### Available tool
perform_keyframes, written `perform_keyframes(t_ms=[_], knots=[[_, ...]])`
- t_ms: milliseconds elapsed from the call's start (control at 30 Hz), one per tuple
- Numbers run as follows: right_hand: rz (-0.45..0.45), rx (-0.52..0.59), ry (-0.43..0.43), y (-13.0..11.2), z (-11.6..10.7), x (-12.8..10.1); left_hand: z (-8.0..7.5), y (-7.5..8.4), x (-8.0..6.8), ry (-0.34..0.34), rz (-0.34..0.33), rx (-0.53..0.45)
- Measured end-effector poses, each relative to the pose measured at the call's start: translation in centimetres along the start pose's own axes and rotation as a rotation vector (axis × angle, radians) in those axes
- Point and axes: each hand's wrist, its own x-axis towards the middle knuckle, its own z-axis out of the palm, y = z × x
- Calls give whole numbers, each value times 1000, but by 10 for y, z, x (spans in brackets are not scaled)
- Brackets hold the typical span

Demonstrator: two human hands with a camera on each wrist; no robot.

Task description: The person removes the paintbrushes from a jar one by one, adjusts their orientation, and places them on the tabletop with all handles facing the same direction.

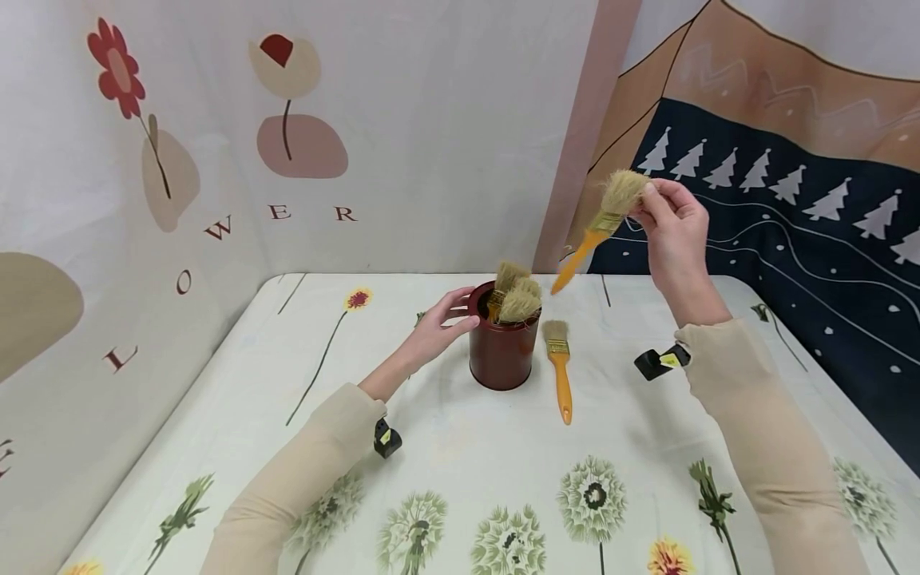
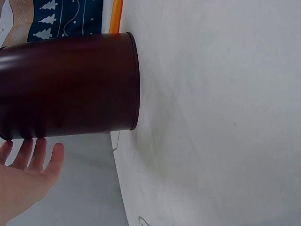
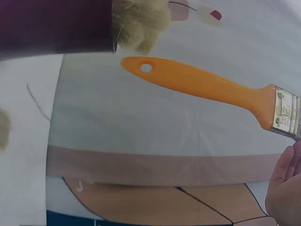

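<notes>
The person's right hand (image 1: 672, 220) is raised above the table (image 1: 237, 399), which is covered by a white cloth printed with flowers and dandelion heads. Its grip is closed in a pinch on the pale bristle end of an orange-handled flat paintbrush with a metal ferrule (image 1: 600, 228), fingers and thumb curled round the bristles. The brush hangs tilted, its handle pointing down and left so that the handle tip is just above and to the right of a dark red round metal can (image 1: 501, 351). In the right wrist view the orange handle with a hole near its tip (image 3: 207, 87) lies across the frame, with the can's rim and bristles at top left.

The can stands upright near the middle of the table. Several more brushes stand in it, bristles up (image 1: 516, 294). The left hand (image 1: 440, 327) rests against the can's left side near the rim, grip loosely open, fingers nearly straight along the wall; the left wrist view shows the fingertips (image 2: 33, 153) at the can's edge.

A second orange-handled paintbrush (image 1: 559, 367) lies flat on the table just right of the can, bristles away from the person
</notes>
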Motion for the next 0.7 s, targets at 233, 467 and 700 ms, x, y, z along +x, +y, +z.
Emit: perform_keyframes(t_ms=[233, 467, 700], knots=[[73, -186, 26, 4, -12, -5, 0, 0, 0, -2, 0, 2], [183, -422, 18, 15, -25, -9, 0, 0, 0, 1, -2, 1], [280, -676, -29, 37, -50, -8, 0, 0, 0, 1, -5, -2]])
